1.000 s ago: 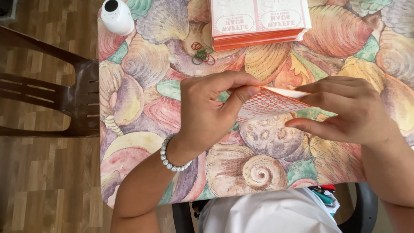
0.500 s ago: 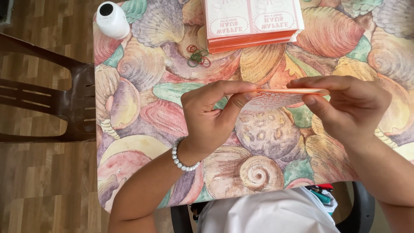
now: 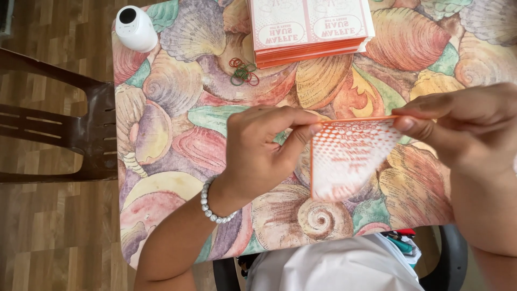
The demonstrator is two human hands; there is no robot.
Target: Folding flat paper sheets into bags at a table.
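- Orange-and-white paper sleeve is up above the shell-patterned table, mid-fold by the look of it.
- Left hand pinches its top-left corner.
- Right hand pinches the other end.
- Stack of flat sleeves lies well behind.

- Bright, even daylight fills the frame; colours look saturated.
- Soft, faint shadows lie under the left hand and the orange-and-white paper sleeve at centre.
- Mild sheen on the wooden floor at lower left.
- The right hand at the right edge is slightly soft.
- Centre is sharp.
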